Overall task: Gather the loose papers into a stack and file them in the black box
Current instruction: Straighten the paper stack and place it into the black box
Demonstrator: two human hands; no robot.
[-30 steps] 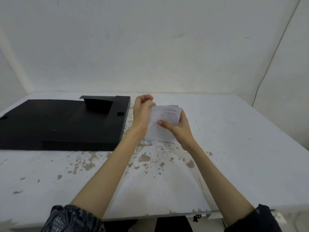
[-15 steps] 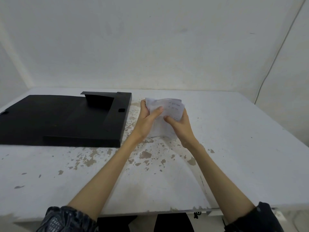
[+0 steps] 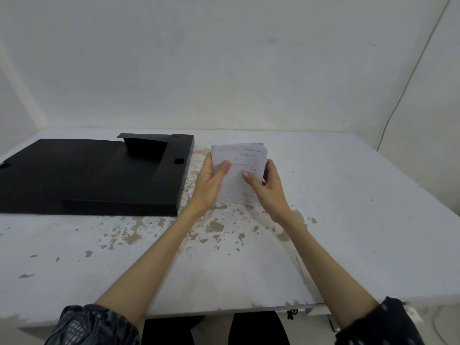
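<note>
White wall (image 3: pixel 224 58) fills the upper half of my feed, a thin cable (image 3: pixel 408 78) running down its right side. Below it, the worktop (image 3: pixel 348 220): white paint, flaked to brown in patches around the middle. On its left half I see the black box (image 3: pixel 99 175) lying open and flat, one flap raised at its far edge, a small clasp tab near its right rim.

Just right of the box, both forearms reach in, dark patterned sleeves pushed up at the bottom of frame. Left hand (image 3: pixel 211 183) and right hand (image 3: pixel 268 185) are each closed on the paper stack (image 3: pixel 239 170), left thumb pressed on its face, right thumb opposite, remaining fingers behind. I note the stack held upright, tilted toward me, its lower edge at or just above the worktop; I cannot tell whether it touches. Handwriting near the top right corner, a faint printed table mid-sheet. Top edges look roughly aligned. The stack sits beside the box, not in it.
</note>
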